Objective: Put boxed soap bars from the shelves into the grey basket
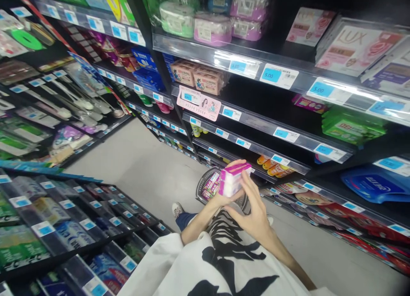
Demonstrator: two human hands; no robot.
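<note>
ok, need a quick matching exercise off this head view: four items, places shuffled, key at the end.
1. pink-and-white pack
2. basket
3. LUX boxes
4. blue container

A. with packs inside it
B. right side of the picture, below the green packs
C. in the hands
D. top right of the picture

Pairs: 1-C, 2-A, 3-D, 4-B

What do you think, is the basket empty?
No, some colourful packs lie inside the basket.
</note>
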